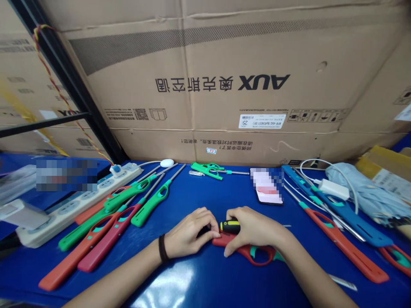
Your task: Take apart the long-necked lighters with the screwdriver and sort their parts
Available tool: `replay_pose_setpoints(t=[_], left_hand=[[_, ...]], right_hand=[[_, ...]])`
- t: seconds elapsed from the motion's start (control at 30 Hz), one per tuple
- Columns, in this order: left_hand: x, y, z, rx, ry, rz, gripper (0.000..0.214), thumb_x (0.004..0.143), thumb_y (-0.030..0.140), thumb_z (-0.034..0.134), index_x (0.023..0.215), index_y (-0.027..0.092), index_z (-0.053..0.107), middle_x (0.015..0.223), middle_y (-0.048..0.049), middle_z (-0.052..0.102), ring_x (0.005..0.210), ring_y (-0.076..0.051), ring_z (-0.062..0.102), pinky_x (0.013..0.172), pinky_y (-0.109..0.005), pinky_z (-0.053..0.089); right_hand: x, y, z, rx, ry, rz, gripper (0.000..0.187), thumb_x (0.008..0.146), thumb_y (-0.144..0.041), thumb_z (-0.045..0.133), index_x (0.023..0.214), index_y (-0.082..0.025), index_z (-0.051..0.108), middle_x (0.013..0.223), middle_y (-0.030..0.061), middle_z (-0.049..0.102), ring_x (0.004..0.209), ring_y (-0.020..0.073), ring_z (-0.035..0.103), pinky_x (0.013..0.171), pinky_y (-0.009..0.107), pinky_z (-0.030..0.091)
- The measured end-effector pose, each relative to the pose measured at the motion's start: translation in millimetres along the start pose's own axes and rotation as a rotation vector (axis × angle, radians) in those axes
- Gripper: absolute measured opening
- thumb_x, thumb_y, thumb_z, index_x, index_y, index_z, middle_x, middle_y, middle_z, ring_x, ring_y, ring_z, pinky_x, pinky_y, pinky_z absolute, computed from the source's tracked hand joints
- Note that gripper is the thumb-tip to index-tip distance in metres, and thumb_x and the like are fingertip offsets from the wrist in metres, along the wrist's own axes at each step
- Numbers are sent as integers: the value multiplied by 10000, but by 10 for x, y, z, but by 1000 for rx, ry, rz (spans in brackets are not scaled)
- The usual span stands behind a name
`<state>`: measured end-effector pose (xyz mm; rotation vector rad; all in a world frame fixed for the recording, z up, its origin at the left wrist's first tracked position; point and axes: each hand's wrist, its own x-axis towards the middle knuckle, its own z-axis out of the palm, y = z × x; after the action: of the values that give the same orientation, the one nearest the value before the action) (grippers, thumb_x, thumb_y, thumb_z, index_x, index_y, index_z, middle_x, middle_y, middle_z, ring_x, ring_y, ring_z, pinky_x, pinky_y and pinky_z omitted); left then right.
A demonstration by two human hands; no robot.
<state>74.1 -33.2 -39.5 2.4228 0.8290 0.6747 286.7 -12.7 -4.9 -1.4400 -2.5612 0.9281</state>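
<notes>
My left hand [189, 231] is curled at the middle of the blue table [199, 278], its fingers pinched against the front end of a red long-nosed lighter [253, 252]. My right hand [253, 229] is closed round a black and yellow screwdriver handle [230, 226] and lies over the same lighter, whose teal-trimmed grip sticks out to the right. The screwdriver's tip is hidden between the two hands.
Several green, red and orange lighters [122, 214] lie at the left beside a white power strip [80, 201]. A phone [268, 188], blue and orange lighters [340, 231], a white charger [334, 188] and a green lighter [207, 170] lie beyond. Large cardboard boxes [224, 77] wall the back.
</notes>
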Motion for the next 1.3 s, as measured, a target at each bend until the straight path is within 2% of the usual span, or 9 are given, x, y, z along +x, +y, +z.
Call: replay_pose_setpoints(t=[0.27, 0.43, 0.67, 0.83, 0.93, 1.1, 1.2, 1.3], left_hand=[[-26, 3, 28, 148, 63, 105, 159, 955, 237, 424, 874, 166, 540, 870, -63, 615, 807, -170, 520, 786, -307, 377], [-11, 13, 26, 191, 106, 145, 130, 950, 212, 436, 874, 171, 533, 852, -48, 613, 828, -165, 536, 864, -329, 362], [5, 56, -44, 190, 63, 64, 114, 928, 256, 481, 898, 181, 561, 872, -47, 628, 824, -166, 552, 828, -310, 382], [-7, 95, -79, 198, 8, -38, 97, 905, 270, 498, 906, 195, 559, 949, -48, 611, 909, -182, 550, 958, -367, 337], [-6, 110, -80, 176, -5, -64, 89, 899, 259, 494, 914, 195, 555, 949, -51, 610, 903, -184, 546, 950, -369, 355], [26, 97, -70, -19, 89, -97, 132, 898, 285, 509, 886, 182, 590, 900, -54, 627, 856, -173, 554, 875, -332, 413], [61, 62, -70, -307, 194, -250, 235, 879, 363, 552, 828, 151, 641, 830, -59, 656, 783, -168, 576, 753, -292, 452], [85, 23, -79, -620, 232, -434, 294, 805, 414, 645, 812, 123, 682, 769, -58, 682, 659, -137, 559, 633, -254, 441]], right_hand=[[3, -91, 13, -54, -1, 38, 476, 476, -563, 792, 660, -214, 526, 673, -15, 536, 593, 153, 467, 475, 240, 257], [13, -95, 14, -59, 13, 29, 455, 469, -510, 809, 640, -218, 505, 658, -16, 540, 583, 160, 477, 461, 244, 256], [9, -33, 9, -27, 40, -6, 464, 481, -536, 800, 711, -212, 561, 725, 4, 575, 646, 177, 517, 483, 235, 284], [4, -25, 8, -25, 30, -5, 463, 492, -546, 790, 694, -211, 541, 719, -2, 569, 610, 160, 496, 468, 233, 284], [8, -28, 9, -11, 34, -7, 459, 490, -528, 798, 716, -214, 549, 745, 3, 579, 632, 166, 508, 481, 231, 294], [10, -50, -1, -42, 28, 4, 450, 494, -523, 798, 725, -209, 572, 746, 17, 591, 659, 185, 522, 488, 236, 295], [-4, -55, -10, -30, 28, 22, 470, 489, -538, 798, 754, -207, 596, 789, 34, 610, 672, 195, 538, 490, 235, 307], [-30, -48, -30, -11, 57, -16, 497, 491, -579, 787, 794, -215, 637, 795, 37, 645, 699, 215, 570, 516, 247, 328]])
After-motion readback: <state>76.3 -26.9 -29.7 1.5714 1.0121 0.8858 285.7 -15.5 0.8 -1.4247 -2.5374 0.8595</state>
